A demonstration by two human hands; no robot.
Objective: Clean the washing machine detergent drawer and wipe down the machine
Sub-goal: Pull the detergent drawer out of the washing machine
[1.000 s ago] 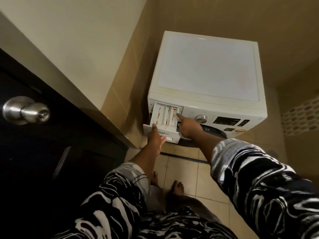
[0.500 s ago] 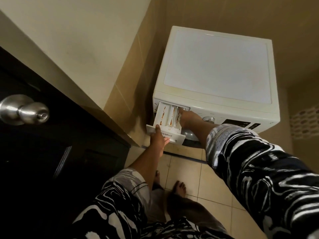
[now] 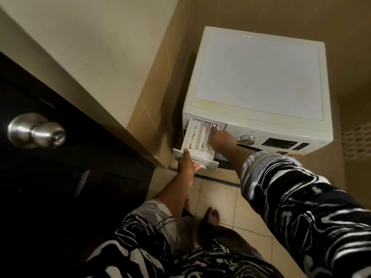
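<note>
I count one washing machine (image 3: 259, 77); one detergent drawer (image 3: 200, 155) with two orange-stained channels (image 3: 193, 137); one round dial (image 3: 246, 139); one dark display (image 3: 278, 142); one steel door knob (image 3: 36, 131); two grips at the drawer, left grip (image 3: 186, 163) and right grip (image 3: 220, 138); two patterned sleeves (image 3: 301, 197); two bare feet (image 3: 211, 215), one half hidden behind an arm

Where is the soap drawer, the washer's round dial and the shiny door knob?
soap drawer (image 3: 191, 137): head view, its left compartment floor.
round dial (image 3: 247, 139): head view, its top face.
door knob (image 3: 54, 135): head view, its rounded end.
</note>
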